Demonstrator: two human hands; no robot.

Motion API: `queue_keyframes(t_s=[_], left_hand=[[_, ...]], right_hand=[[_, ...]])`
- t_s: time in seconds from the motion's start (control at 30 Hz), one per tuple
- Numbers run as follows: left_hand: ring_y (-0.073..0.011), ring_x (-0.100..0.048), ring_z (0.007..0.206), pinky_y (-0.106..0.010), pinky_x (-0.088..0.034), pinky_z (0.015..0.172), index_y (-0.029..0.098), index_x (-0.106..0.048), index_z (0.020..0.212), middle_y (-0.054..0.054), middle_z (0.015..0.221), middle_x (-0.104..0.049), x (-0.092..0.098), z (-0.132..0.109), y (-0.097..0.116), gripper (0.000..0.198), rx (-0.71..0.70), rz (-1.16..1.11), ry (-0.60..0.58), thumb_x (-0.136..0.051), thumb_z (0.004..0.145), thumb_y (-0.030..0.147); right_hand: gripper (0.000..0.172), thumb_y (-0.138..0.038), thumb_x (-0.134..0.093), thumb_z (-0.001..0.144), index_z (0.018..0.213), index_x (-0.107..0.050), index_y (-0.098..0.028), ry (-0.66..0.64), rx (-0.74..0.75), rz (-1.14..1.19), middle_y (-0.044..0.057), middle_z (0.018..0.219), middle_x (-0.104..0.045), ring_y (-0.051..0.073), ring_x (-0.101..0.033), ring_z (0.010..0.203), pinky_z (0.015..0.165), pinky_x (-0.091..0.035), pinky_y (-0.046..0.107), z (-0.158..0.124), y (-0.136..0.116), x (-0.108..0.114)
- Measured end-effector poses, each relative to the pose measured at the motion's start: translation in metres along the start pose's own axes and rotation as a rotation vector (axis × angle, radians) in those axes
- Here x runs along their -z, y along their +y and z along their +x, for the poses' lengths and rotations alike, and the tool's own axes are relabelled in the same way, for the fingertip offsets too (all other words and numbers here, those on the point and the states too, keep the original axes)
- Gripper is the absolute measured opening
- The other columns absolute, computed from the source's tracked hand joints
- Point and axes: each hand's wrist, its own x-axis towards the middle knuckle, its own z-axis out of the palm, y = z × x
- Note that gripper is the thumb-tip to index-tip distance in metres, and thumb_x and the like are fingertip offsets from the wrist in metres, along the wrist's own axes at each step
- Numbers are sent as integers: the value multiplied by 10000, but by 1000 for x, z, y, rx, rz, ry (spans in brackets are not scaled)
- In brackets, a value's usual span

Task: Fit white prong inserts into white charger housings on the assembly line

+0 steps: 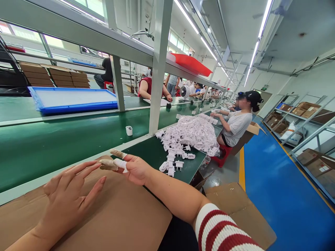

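My left hand (72, 191) is open above a brown cardboard sheet (125, 219), its fingers stretched toward my right hand and the thumb apart. My right hand (137, 169) reaches across from the right with its fingers pointing left. Two of its fingers wear beige finger coverings (108, 163), with white wrapping (120, 164) below them. The left fingertips lie close to these coverings; whether they touch I cannot tell. No part shows in either hand. Past my right hand, several loose white plug-like plastic parts (171, 157) lie on the green bench.
A clear plastic bag of white parts (197, 134) bulges behind the loose ones. One white part (129, 130) sits on the green belt (78, 139). A metal post (158, 69) rises at the bench edge. A co-worker (239, 118) sits at the right. An open carton (235, 205) stands below.
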Motion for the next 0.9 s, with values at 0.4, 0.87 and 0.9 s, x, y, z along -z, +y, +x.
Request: queue_keyframes(t_s=[0.4, 0.87, 0.9], left_hand=[[-356, -628, 1147, -502, -437, 1036, 288, -475, 1481, -153, 1277, -661, 2, 2, 2, 438, -8, -4, -52, -499, 1051, 370], [-299, -661, 975, -426, -471, 920, 228, -611, 1156, -84, 988, -743, 7, 10, -2, 151, -281, -125, -89, -521, 1036, 227], [-298, -665, 972, -427, -471, 916, 232, -613, 1149, -80, 983, -749, 7, 10, -2, 148, -295, -116, -89, -522, 1034, 215]], right_hand=[[291, -235, -815, 776, 1017, -655, -205, -76, -105, 76, 43, 970, -748, 231, -725, 1102, 1063, -489, 408, 3, 2, 3], [525, -151, -881, 613, 1059, -607, -200, -251, -275, -9, -42, 863, -666, 136, -670, 778, 871, -523, 314, 4, 10, 16], [514, -159, -893, 616, 1049, -618, -199, -249, -276, -20, -47, 856, -650, 131, -659, 778, 864, -516, 305, 3, 10, 15]])
